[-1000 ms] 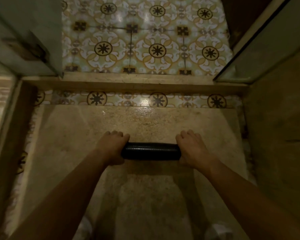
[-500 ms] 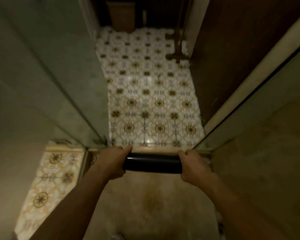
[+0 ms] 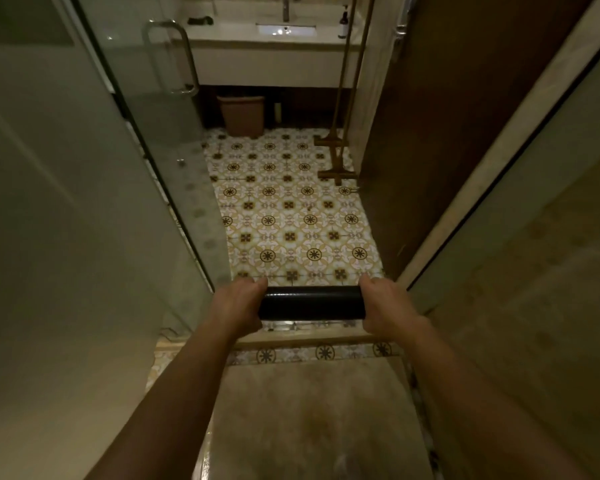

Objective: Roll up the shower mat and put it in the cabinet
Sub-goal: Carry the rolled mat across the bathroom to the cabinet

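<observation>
1. A black shower mat, rolled into a tight tube, is held level in the air by two bare hands, one at each end.
2. The left hand is wrapped closed around the left end of the roll, fingers curled over the top and thumb side nearest the viewer.
3. The right hand is wrapped closed around the right end in the same way, so only the middle stretch of the roll shows between the two hands.
4. Both forearms reach forward from the bottom of the view to the roll.
5. Directly below the grip lies a raised stone threshold, and nearer the viewer a plain beige shower floor.
6. Beyond the grip, a patterned tile floor in yellow, white and dark brown runs away from the viewer.
7. To the left of the grip stands an open glass shower door with a metal handle.
8. To the right of the grip is a dark wooden panel.
9. Far beyond the grip, a white vanity with a sink stands against the wall, with a brown waste bin on the floor beneath it.
10. A wooden rack leans at the right edge of the tile floor, between the grip and the vanity.
</observation>
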The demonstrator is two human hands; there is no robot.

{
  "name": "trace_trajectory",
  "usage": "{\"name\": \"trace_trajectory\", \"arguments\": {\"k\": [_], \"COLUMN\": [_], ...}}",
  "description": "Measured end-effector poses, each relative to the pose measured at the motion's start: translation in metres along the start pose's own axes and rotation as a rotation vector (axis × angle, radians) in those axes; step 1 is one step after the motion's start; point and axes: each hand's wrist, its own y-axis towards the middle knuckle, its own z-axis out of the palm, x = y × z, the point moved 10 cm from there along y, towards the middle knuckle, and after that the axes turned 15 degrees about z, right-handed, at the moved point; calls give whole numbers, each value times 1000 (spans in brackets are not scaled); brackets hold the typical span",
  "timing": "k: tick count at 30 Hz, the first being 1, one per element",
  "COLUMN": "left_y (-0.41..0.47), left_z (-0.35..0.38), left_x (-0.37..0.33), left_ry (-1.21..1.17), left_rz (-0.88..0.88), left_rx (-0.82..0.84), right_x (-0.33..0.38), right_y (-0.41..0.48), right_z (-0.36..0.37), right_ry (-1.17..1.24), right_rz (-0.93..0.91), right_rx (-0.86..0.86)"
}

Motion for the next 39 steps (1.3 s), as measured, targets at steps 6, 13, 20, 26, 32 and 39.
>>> {"name": "trace_trajectory", "arguments": {"k": [6, 13, 20, 26, 32, 39], "left_y": [39, 129, 231, 303, 377, 488], "left_z": [-19, -44, -79, -97, -101, -111], "left_x": [15, 60, 105, 146, 212, 335], "left_ry": [-4, 24, -51, -36, -26, -13], "left_rz": [40, 33, -35, -55, -62, -55], "left_rx": [-55, -59, -53, -58, -31, -42], "right_x": [-6, -7, -16, -15, 7, 59], "right_y": [41, 148, 277, 371, 469, 613], "right_z": [-9, -31, -70, -85, -84, -93], "right_ry": [-40, -30, -34, -59, -50, -38], "right_rz": [-10, -51, -73, -68, -66, -43], "right_rx": [20, -25, -12, 37, 53, 46]}}
